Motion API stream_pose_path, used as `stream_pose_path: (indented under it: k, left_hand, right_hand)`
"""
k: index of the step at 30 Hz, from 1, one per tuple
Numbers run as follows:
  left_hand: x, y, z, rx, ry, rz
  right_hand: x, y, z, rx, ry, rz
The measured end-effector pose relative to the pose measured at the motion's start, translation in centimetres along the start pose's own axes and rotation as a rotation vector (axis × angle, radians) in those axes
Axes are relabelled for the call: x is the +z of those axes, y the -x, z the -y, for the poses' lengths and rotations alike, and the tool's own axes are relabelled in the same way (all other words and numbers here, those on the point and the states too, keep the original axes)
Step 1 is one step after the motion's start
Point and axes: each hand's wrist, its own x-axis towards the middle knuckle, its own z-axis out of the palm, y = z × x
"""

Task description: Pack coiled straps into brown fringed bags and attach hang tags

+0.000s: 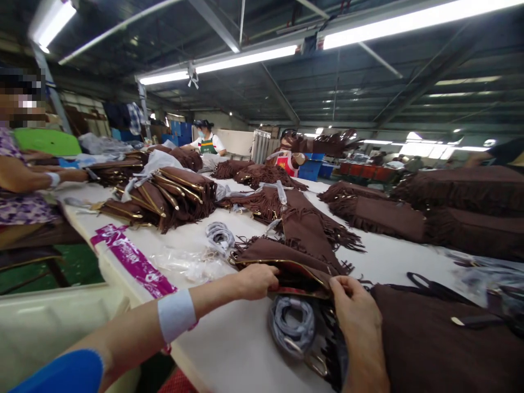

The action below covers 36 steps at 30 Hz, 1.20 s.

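Observation:
In front of me lies a brown fringed bag, its zippered mouth spread apart so that a reddish lining shows. My left hand is closed at the left side of the opening, its fingertips partly hidden by the bag's edge. At the right end of the zipper, my right hand pinches the rim between thumb and fingers. Just below the bag is a coiled grey wrapped strap with metal clasps. Another coiled strap lies beyond my left hand. A larger brown bag rests beside my right hand.
Stacks of brown zippered bags stand at the left, with more fringed bags at the right. Clear plastic wrap and purple printed tape are on the white table. A co-worker sits at the left; others work farther back.

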Motion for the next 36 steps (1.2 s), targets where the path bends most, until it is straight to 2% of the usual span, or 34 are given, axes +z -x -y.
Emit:
stream_pose_path:
  k: [2,3,4,5,7,8,9,10,12,15,17,19,22,24,26,31,33,36]
  left_hand:
    - [-0.3,-0.7,0.5,-0.047,0.046,0.059]
    - [-0.5,-1.1,0.8,-0.082,0.066,0.053]
    - [-0.8,-1.4,1.0,-0.113,0.088,0.030]
    - [-1.0,-1.7,1.2,-0.131,0.110,0.005]
    - [-1.4,-2.2,1.4,-0.137,0.146,-0.010]
    - [-1.5,-2.5,1.3,-0.127,0.146,-0.011]
    - [-1.5,-2.6,1.2,-0.119,0.127,-0.019]
    - [-1.4,-2.7,0.9,-0.116,0.093,-0.037]
    - [-1.1,-2.7,0.1,-0.099,0.002,-0.111]
    - [-0.4,-2.4,-1.7,0.030,-0.081,-0.191]
    - [0.0,-2.3,-2.8,0.152,-0.095,-0.157]
    - [0.6,-2.6,-3.6,0.201,-0.091,-0.111]
    - [1.2,-3.7,-4.2,0.080,-0.052,-0.092]
    - [1.4,-4.9,-4.2,-0.054,-0.009,-0.067]
    - [1.3,-6.2,-3.9,-0.124,0.046,-0.055]
    - [1.7,-8.9,-3.3,-0.024,0.244,-0.041]
    - [2.4,-9.3,-3.4,-0.017,0.283,-0.020]
    - [3.6,-9.3,-3.8,0.030,0.301,-0.067]
  right_hand:
    - [-0.6,0.4,1.6,-0.103,0.237,-0.173]
    - [-0.7,0.6,2.4,-0.136,0.268,-0.197]
    - [-0.8,0.8,3.0,-0.160,0.237,-0.135]
    - [-0.8,1.0,3.5,-0.177,0.171,0.008]
    - [-0.3,1.4,3.6,-0.197,0.052,0.383]
    - [0.1,1.5,3.3,-0.195,0.047,0.518]
    - [0.5,1.6,2.8,-0.186,0.083,0.584]
    - [0.9,1.6,2.3,-0.166,0.149,0.584]
    - [1.4,1.4,1.3,-0.103,0.288,0.498]
    - [1.3,0.9,0.7,-0.061,0.295,0.417]
    - [1.0,0.6,0.9,-0.069,0.233,0.385]
    - [0.8,0.4,1.1,-0.073,0.187,0.372]
    - [0.5,0.1,1.1,-0.041,0.170,0.372]
    - [0.3,-0.1,0.8,0.032,0.219,0.371]
    - [0.2,-0.3,0.4,0.104,0.298,0.367]
    - [0.2,-0.6,-0.4,0.126,0.394,0.361]
    - [0.2,-0.6,-0.6,0.135,0.405,0.346]
    - [0.1,-0.7,-1.0,0.169,0.422,0.293]
